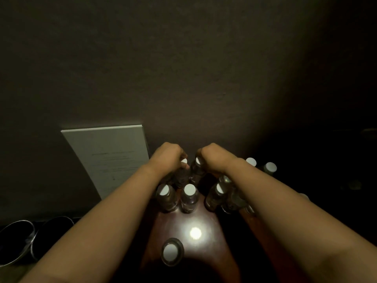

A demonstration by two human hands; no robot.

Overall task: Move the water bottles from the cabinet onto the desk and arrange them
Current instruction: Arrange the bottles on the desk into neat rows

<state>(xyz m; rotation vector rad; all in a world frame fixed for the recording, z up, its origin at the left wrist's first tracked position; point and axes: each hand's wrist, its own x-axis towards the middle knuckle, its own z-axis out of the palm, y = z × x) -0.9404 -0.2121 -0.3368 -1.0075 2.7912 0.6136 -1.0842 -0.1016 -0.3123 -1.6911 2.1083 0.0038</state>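
Observation:
Several clear water bottles with white caps stand on a dark reddish wooden desk (206, 219). My left hand (168, 155) is closed around the neck of one bottle (183, 172) at the back of the group. Right beside it, my right hand (212, 155) grips the neck of another bottle (196, 168). In front of them stand two bottles side by side (166, 196) (189, 196), with more to the right (216, 196) (269, 167), partly hidden under my right forearm. A single bottle (171, 252) stands alone near the front.
A white printed sheet (111, 158) leans against the dark wall at the left. Two dark round bowls or bins (22, 240) sit at the lower left. A bright light spot (195, 233) reflects off the desk. The right side lies in deep shadow.

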